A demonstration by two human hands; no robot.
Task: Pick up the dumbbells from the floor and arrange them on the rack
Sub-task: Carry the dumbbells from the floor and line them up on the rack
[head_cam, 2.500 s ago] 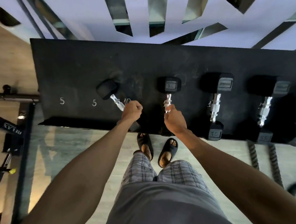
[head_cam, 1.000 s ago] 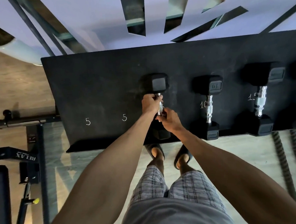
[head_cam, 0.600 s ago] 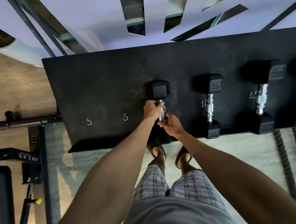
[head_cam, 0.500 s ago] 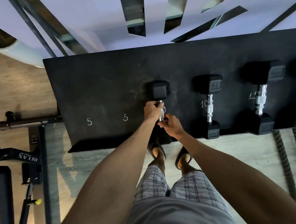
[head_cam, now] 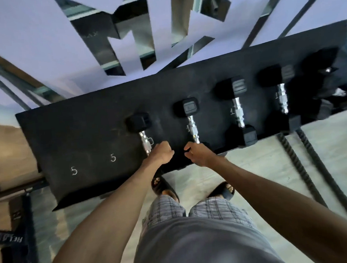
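Observation:
A black rack shelf [head_cam: 77, 133] runs across the view, with chalk numbers "5" and "5" at its left. Several black hex dumbbells with chrome handles lie on it side by side. The leftmost dumbbell [head_cam: 145, 142] lies slightly tilted, and its near head is hidden behind my left hand [head_cam: 161, 155]. That hand is curled into a fist just right of the handle's near end, with nothing visible in it. My right hand [head_cam: 197, 154] is also curled, at the near end of the second dumbbell [head_cam: 192, 128], covering its front head. Two larger dumbbells [head_cam: 238, 115] lie further right.
Thick battle ropes [head_cam: 313, 173] lie on the floor to the right. A black machine frame with a "RELAX" label [head_cam: 12, 238] stands at the left. A mirrored wall is behind the rack. My sandalled feet [head_cam: 164, 187] stand at the shelf's front edge.
Both hands have come off the leftmost dumbbell's handle and drawn back to the shelf's front edge, apart from each other. The dumbbell stays on the rack. The view has tilted.

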